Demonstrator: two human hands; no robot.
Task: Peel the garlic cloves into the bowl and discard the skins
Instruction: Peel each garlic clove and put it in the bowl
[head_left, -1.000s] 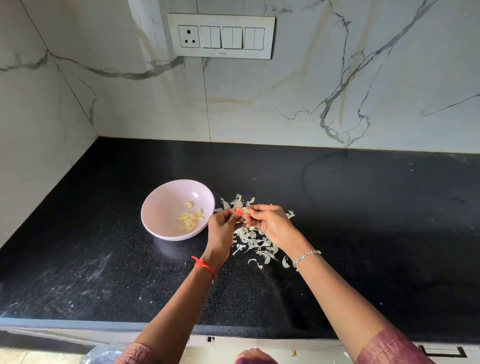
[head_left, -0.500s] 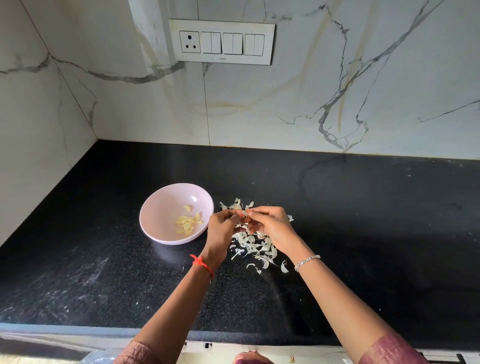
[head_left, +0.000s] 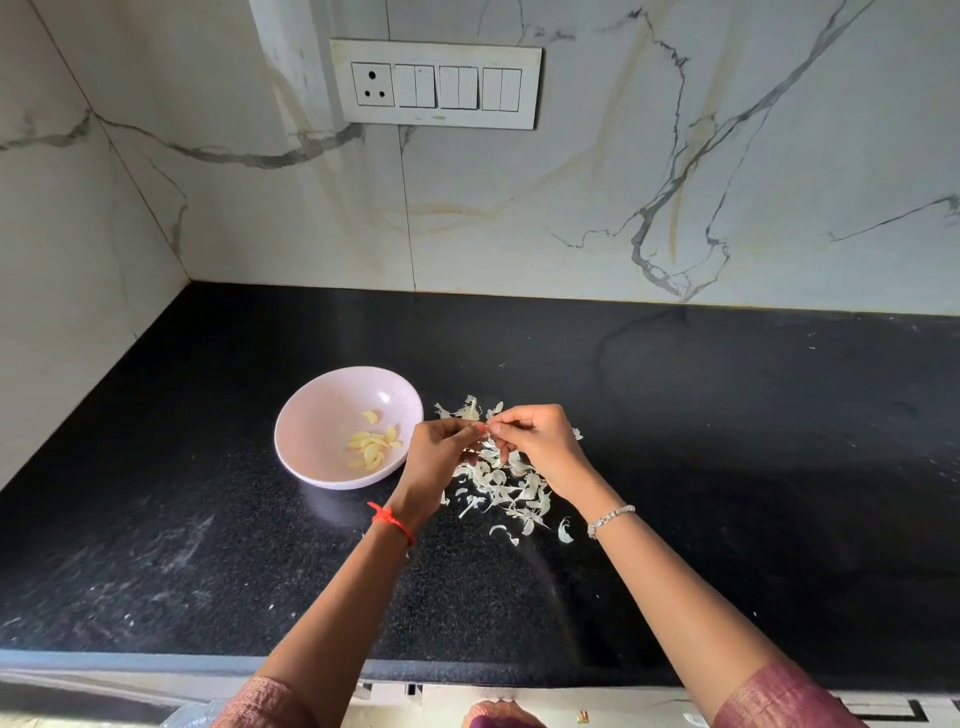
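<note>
1. Your fingertips meet in the middle, both hands pinched shut on something tiny. It's probably a garlic clove, but it's hidden between them, so I can't tell for sure.
2. Your left hand and right hand hover just above the pile of skins, which sits scattered on the black countertop.
3. Left of your hands, just beside the left one, there's the pink bowl with a bunch of peeled cloves in its right half.
4. There's a red thread on your left wrist and a silver bracelet on the right.
</note>
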